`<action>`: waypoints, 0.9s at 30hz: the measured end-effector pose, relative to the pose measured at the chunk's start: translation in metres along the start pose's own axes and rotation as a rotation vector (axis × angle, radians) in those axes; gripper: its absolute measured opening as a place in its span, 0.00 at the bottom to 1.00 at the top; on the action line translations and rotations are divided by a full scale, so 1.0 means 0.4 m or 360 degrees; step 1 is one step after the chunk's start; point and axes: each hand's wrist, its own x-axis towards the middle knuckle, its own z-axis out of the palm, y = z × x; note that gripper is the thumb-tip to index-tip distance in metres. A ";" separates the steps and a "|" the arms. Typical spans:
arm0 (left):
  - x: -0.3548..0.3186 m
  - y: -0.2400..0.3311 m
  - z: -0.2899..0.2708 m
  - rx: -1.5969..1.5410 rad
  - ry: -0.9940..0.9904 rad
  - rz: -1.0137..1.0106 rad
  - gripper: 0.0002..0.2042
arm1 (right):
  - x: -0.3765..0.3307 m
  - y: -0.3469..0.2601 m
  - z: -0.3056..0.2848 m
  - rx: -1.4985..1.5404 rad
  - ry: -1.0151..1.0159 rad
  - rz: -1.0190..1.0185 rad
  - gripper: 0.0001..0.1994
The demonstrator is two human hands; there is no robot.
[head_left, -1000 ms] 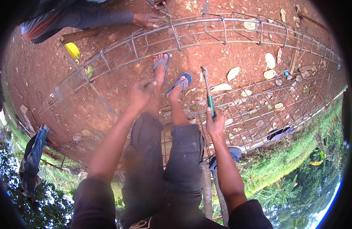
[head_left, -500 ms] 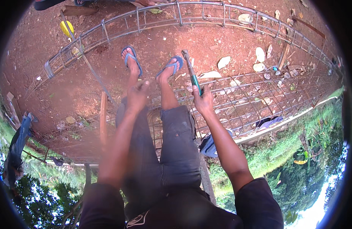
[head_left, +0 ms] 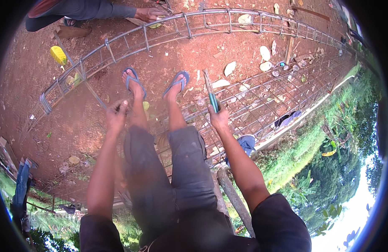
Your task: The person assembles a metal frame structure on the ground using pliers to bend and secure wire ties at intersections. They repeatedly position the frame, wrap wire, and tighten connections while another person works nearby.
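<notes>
One green-handled tool (head_left: 213, 101) sits in the right hand (head_left: 219, 117), whose fingers wrap closely around the grip; its metal shaft points away from the person, above the red ground (head_left: 168, 53). The left hand (head_left: 116, 118) is raised, apart from the tool, fingers curled and thumb near them; whether it pinches anything, I cannot tell. Beyond the feet stretches a long steel frame (head_left: 187, 26), with a co-worker's hand (head_left: 147, 14) beside it.
</notes>
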 end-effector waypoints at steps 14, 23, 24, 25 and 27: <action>-0.020 -0.093 -0.016 -0.0166 0.0145 -0.0031 0.13 | 0.411 -0.265 -0.088 -0.0271 0.0832 -0.0498 0.28; -0.019 -0.192 0.092 -0.0196 0.0055 -0.0165 0.12 | 0.694 -0.279 -0.187 -0.0570 0.0489 -0.0621 0.31; -0.012 -0.177 0.100 -0.0163 0.0033 -0.0134 0.12 | 0.678 -0.277 -0.177 -0.0588 0.0721 -0.0740 0.30; -0.012 -0.162 0.110 -0.0183 0.0020 -0.0124 0.12 | 0.645 -0.278 -0.152 -0.0594 0.0941 -0.0862 0.30; -0.014 -0.120 0.141 -0.0209 -0.0001 -0.0096 0.12 | 0.548 -0.285 -0.109 -0.0505 0.1100 -0.1145 0.26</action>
